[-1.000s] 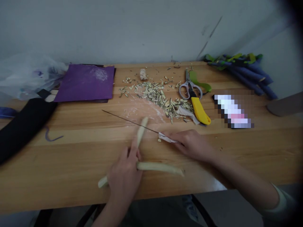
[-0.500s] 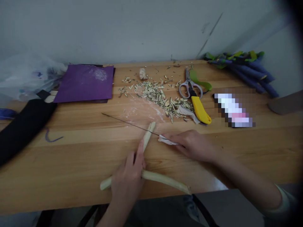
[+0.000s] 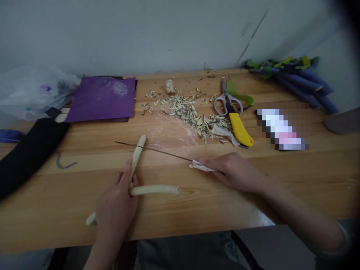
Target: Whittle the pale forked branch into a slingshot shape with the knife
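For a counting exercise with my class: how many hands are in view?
2. The left hand grips a pale forked stick at lower left; the right hand, right of centre, holds the white-wrapped end of a thin dark strip. No other hand shows.

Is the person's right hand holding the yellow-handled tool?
No: the right hand grips a thin dark strip by its white-wrapped end, while the yellow-handled tool lies on the table beyond that hand.
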Motion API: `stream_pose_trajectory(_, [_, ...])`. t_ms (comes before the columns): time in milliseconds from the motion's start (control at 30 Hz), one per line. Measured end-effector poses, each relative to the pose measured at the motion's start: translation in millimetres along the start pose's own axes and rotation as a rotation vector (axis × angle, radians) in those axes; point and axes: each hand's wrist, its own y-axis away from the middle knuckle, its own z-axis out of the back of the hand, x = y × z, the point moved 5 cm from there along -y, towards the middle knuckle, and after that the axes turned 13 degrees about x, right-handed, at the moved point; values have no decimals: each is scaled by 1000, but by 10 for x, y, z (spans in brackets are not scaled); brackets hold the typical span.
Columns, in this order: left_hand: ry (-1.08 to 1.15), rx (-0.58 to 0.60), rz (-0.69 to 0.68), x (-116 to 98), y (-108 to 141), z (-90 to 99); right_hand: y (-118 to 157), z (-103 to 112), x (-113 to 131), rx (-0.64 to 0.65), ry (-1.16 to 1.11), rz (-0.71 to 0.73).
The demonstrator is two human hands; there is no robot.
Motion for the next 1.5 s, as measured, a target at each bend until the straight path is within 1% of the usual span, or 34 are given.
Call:
stream_pose_trajectory(167, [-28, -11, -2, -212, 77, -12, -6, 2, -71, -36, 28, -93])
stream_pose_trajectory(233, [-37, -20, -19, -218, 81, -16, 0, 13, -102, -39, 45, -94])
stream_pose_trajectory(333, [-37, -45, -59, -145, 78, -20, 8, 27, -125, -33, 104, -66])
stream_pose_trajectory(433, [-29, -38, -145, -125, 102, -42, -4, 11, -118, -20, 149, -46])
stream_pose_trajectory(567, [-12, -7, -296, -296, 190, -93, -48, -63, -54, 13, 113, 12])
stream_pose_trajectory(733, [-47, -62, -384, -499, 252, -105, -71, -91, -7, -21, 82, -15])
stream_pose_trajectory(900, [-84, -60, -473, -605, 290, -92, -82, -99, 45, -32, 67, -10])
stream_pose_trajectory(1067, [-95, -26, -480, -727, 344, -99, -82, -104, 51, -44, 112, -36])
stream_pose_trajectory(1167, [-80, -31, -531, -829, 371, -102, -88, -95, 53, -36, 141, -53])
stream_pose_trajectory(1233, [-47, -45, -528, -859, 363, -93, -93, -80, 53, -36, 152, -71])
stream_pose_trajectory(1367, [62, -101, -395, -788, 286, -33, -88, -34, 59, -61, 135, -92])
stream_pose_trajectory(1433, [119, -103, -380, -741, 243, -8, -74, -17, 64, -66, 108, -85])
stream_pose_trajectory(1500, [128, -97, -359, -667, 190, 4, -51, -4, 59, -68, 90, -78])
